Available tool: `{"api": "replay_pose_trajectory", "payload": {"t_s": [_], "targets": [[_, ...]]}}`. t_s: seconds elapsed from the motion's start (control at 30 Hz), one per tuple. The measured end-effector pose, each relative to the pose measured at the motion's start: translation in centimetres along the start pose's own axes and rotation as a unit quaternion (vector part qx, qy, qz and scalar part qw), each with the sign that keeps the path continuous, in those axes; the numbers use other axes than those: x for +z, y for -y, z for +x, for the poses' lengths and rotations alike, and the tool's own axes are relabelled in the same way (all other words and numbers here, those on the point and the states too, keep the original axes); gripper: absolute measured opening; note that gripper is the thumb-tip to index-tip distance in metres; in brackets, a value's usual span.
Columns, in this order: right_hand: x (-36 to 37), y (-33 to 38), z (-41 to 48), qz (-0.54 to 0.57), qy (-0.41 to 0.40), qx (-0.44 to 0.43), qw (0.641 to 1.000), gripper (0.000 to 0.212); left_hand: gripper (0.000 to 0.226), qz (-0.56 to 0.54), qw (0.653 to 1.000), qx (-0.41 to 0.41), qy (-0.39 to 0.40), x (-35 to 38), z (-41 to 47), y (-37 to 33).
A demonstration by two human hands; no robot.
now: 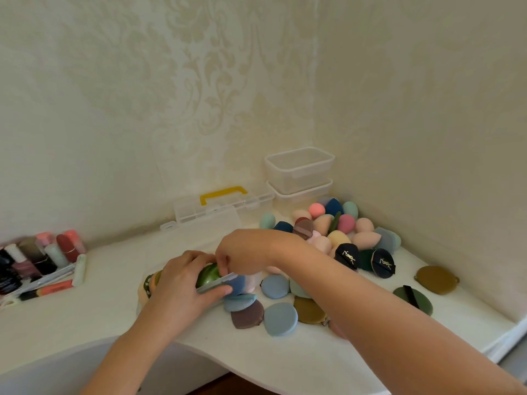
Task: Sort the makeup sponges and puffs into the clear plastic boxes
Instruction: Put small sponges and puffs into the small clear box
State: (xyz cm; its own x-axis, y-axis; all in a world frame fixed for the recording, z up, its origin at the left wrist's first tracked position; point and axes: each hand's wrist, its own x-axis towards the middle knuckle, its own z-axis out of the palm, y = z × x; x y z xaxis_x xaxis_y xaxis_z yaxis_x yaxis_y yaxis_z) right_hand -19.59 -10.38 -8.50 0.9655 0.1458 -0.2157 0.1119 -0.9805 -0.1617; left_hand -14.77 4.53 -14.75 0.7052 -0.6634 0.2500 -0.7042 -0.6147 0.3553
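- Left hand (182,283) holds the clear box (216,281) at the front of the desk (85,317), fingers curled over it and the thumb lying along its near rim.
- Right hand (245,252) reaches across from the right, its bent fingertips (225,265) coming down on a green puff (209,275) at the box's rim. Whether they pinch the puff or only press it cannot be told.
- The step in hand looks like seating this green puff in the box, which seems well filled: orange and green shapes show through its left end.
- To do it well, the left hand should keep the box flat on the desk while the right eases the puff down edge-first beside what is already inside, not forcing it over the rim.
- Puffs are soft and springy, so one pressed in crooked is likely to pop back out; a flat, even push should settle it.
- Much remains to sort. Flat puffs (281,319) in blue, brown and olive lie just right of the box, and a pile of sponges (333,226) sits in the corner.
- Two stacked boxes (299,172) stand behind that pile against the wall, the top one apparently with nothing in it.
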Motion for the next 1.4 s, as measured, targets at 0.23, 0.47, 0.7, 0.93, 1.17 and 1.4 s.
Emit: {"api": "replay_pose_trajectory", "payload": {"t_s": [0.23,0.47,0.7,0.93,1.17,1.4], "targets": [[0.7,-1.6,-1.6,0.158,-0.085,0.005,0.984,0.011,0.031,0.01,0.994,0.106,0.005,0.1,-0.4,0.2],[-1.2,-7.7,-5.6,0.296,-0.331,0.068,0.893,0.018,0.041,0.098,0.985,0.138,0.03,0.5,-0.3,0.4],[0.8,-19.6,-8.0,0.103,-0.231,0.361,0.898,0.024,0.079,0.136,0.981,0.133,0.039,0.9,0.0,-0.1],[3.1,-20.9,-7.5,0.092,-0.174,0.344,0.918,0.031,0.06,0.131,0.977,0.158,0.056,1.2,0.6,-0.5],[-1.2,-19.1,-9.0,0.05,-0.297,0.381,0.874,0.033,0.048,0.123,0.98,0.141,0.067,0.8,0.5,-1.3],[-3.9,-7.9,-7.7,0.119,-0.248,0.017,0.961,0.027,0.045,0.113,0.983,0.134,0.055,1.0,0.5,-1.2]]}}
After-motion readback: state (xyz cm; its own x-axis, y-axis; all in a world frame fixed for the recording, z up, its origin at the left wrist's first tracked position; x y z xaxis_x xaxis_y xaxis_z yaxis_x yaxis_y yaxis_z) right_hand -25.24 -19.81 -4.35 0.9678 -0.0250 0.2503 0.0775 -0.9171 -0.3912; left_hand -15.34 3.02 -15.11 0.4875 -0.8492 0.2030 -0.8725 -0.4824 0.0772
